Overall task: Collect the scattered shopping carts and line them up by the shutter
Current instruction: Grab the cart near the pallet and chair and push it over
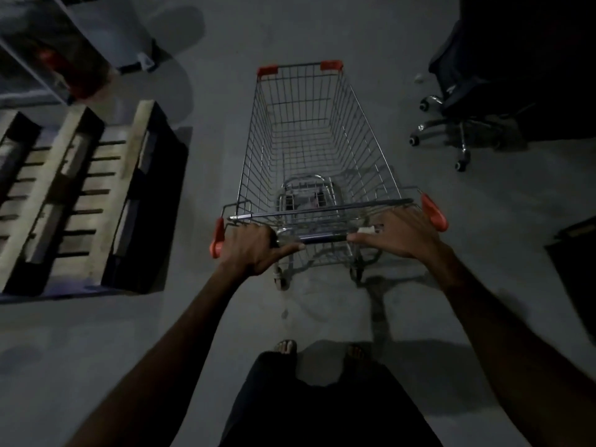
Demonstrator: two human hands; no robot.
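A wire shopping cart (309, 140) with red corner caps stands on the grey floor straight ahead of me, its basket empty. My left hand (250, 250) grips the left end of the cart's handle bar (322, 237), fingers curled over it and thumb along the bar. My right hand (398, 232) grips the right end of the same bar. No shutter and no other cart is in sight.
A wooden pallet (80, 195) lies on the floor to the left. Shelving (54, 50) stands at the far left. A dark office chair (464, 124) on castors stands at the right. A dark object (574, 250) lies at the right edge. The room is dim.
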